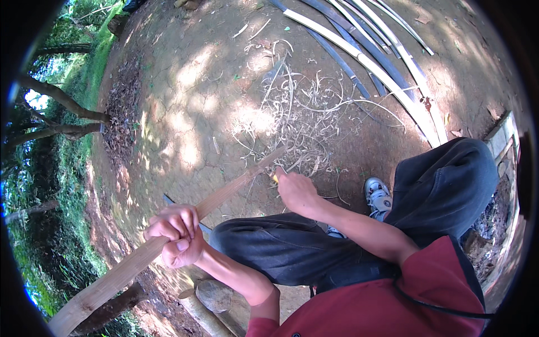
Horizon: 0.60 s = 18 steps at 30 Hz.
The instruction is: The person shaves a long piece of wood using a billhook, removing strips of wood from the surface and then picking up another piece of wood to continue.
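Observation:
A long, flat bamboo strip (124,269) slants up from the lower left to the middle. My left hand (178,235) is closed around it near my knee, the fingers wrapped over the top. Close to the strip's far, narrow end, my right hand (296,192) grips a small tool with a yellow handle (275,177). The fingers cover most of this tool, and its working end is hard to make out against the ground. Thin curled shavings (306,123) lie in a loose heap just beyond the right hand.
Several long split bamboo strips (368,56), pale on one face and dark on the other, lie on the bare earth at the far right. Cut logs (214,295) lie below my left forearm. Trees (62,101) and green plants border the left side.

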Tool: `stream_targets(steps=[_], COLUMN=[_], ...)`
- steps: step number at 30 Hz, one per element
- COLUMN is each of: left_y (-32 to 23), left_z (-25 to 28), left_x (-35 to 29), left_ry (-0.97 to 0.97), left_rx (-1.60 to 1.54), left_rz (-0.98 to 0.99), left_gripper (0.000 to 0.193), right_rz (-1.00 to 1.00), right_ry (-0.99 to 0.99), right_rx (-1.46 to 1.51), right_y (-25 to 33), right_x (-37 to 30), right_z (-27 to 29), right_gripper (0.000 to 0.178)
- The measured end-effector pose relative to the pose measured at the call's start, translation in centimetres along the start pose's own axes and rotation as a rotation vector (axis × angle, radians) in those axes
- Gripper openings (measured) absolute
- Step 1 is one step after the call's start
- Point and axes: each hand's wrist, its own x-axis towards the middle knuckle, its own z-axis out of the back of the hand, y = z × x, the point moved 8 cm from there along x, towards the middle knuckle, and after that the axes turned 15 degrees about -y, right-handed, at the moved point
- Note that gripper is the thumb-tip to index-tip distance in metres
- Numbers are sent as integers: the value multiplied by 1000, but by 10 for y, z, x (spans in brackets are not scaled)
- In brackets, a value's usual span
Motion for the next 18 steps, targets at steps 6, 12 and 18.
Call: stream_targets(steps=[6, 12, 18], left_y=[0, 0, -3], left_z=[1, 10, 17], left_x=[-3, 3, -3], left_ry=[18, 2, -36], left_rx=[-16, -37, -25], left_rz=[20, 19, 17], left_gripper=[19, 19, 19], right_rz=[147, 72, 109], right_ry=[-17, 1, 23], right_rx=[127, 87, 116], right_y=[60, 18, 45], right_x=[-19, 0, -13], right_z=[33, 2, 9], right_gripper=[21, 31, 29])
